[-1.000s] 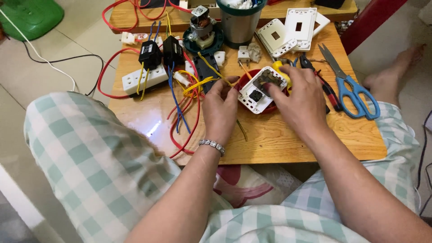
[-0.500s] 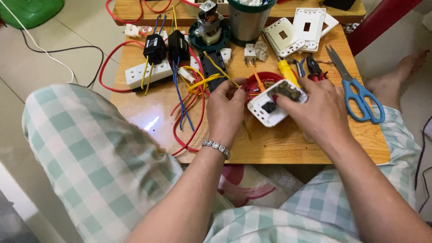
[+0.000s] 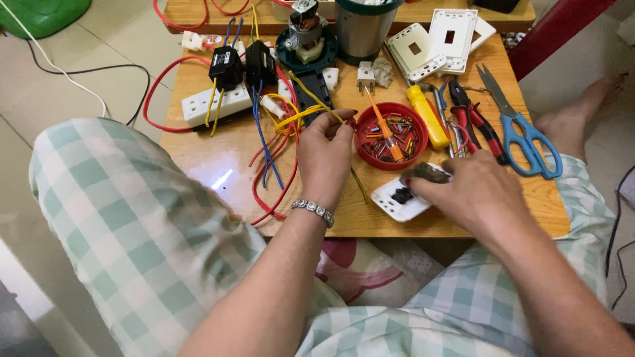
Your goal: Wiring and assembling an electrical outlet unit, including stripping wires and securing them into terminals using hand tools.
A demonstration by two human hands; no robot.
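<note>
Your right hand bears down on a white switch plate lying flat near the front edge of the low wooden table, its fingers curled over a dark part at the plate's far end, so you cannot tell how tightly they close. The plate's long axis runs from the front edge up and to the right, toward the red dish of small parts just behind it. Your left hand sits at the table's middle, thumb and fingertips pinched on a yellow wire that leads back toward the tangle of red and blue leads and the white power strip by the left edge. The plate lies to the right of that hand, so the right hand is the nearer by far. Open wood shows only between the two hands and along the front edge; the right side is crowded with a yellow-handled screwdriver, red pliers and blue scissors, while the rear edge holds spare white plates, a small motor and a metal cup.
</note>
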